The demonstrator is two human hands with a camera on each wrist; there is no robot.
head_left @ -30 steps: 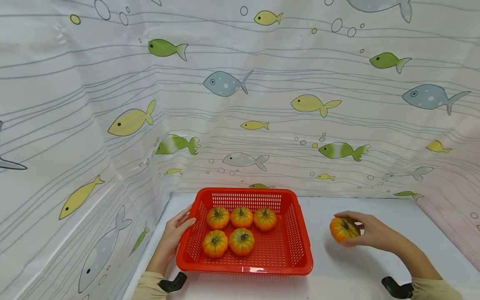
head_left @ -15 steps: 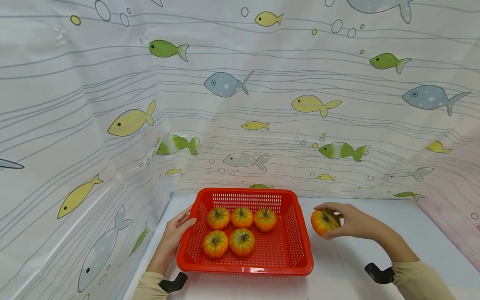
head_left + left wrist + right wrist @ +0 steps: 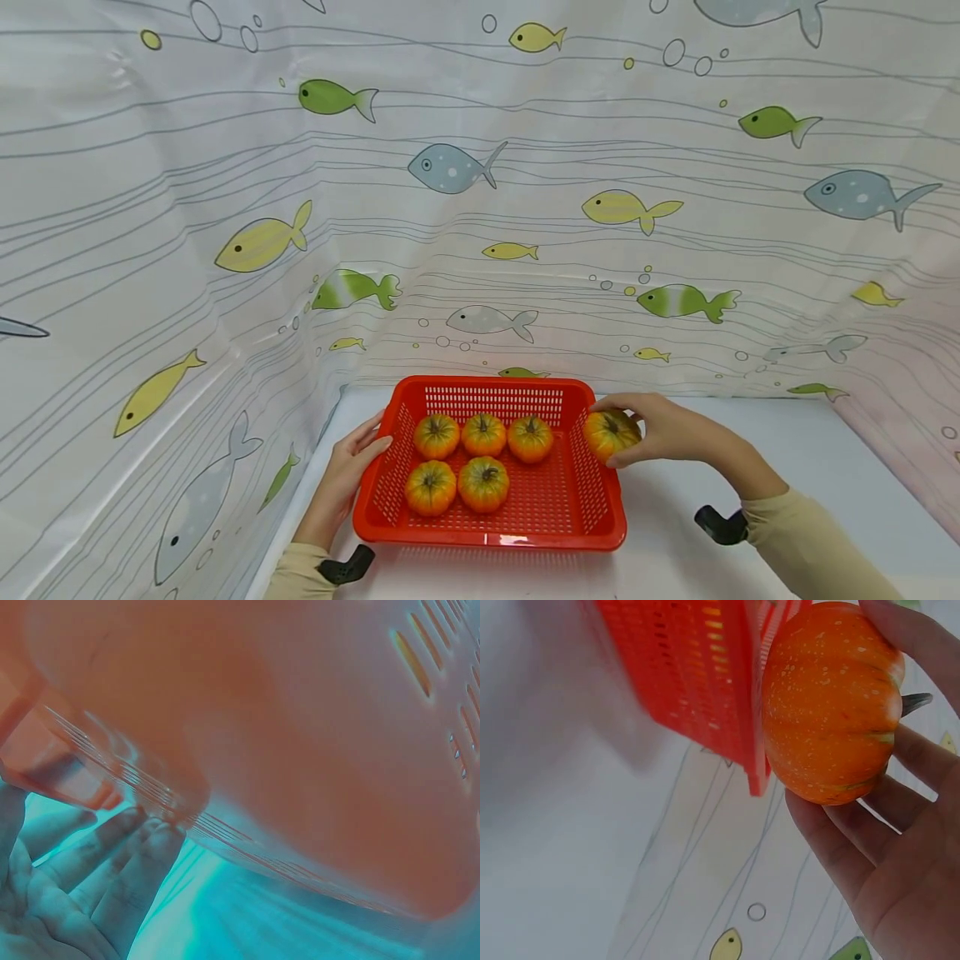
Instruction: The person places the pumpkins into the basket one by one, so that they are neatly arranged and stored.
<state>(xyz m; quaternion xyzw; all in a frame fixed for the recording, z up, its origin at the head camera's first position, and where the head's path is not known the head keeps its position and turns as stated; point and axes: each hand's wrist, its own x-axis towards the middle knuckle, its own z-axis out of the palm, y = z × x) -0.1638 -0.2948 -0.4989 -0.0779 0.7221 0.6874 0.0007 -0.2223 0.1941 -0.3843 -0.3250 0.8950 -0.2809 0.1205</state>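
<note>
A red plastic basket (image 3: 525,540) with slotted walls stands on the white table, holding several small orange-green pumpkins (image 3: 483,483). My left hand (image 3: 348,471) grips its left rim, thumb over the edge and the other fingers along the outside. In the left wrist view those fingertips (image 3: 161,829) meet the basket wall. With my right hand (image 3: 663,429) I hold another pumpkin (image 3: 609,435) by its sides, over the basket's right rim. The right wrist view has this pumpkin's smooth orange underside right at the rim, its stem (image 3: 916,703) toward the palm.
White table surface (image 3: 757,467) lies to the right of the basket. Behind and at both sides hangs a white sheet (image 3: 555,292) printed with fish. Inside the basket, bare red floor (image 3: 540,504) shows at the front right.
My right hand has carried its pumpkin leftward and slightly up, from over the table at the right to the basket's right rim. The left hand and the basket have stayed put.
</note>
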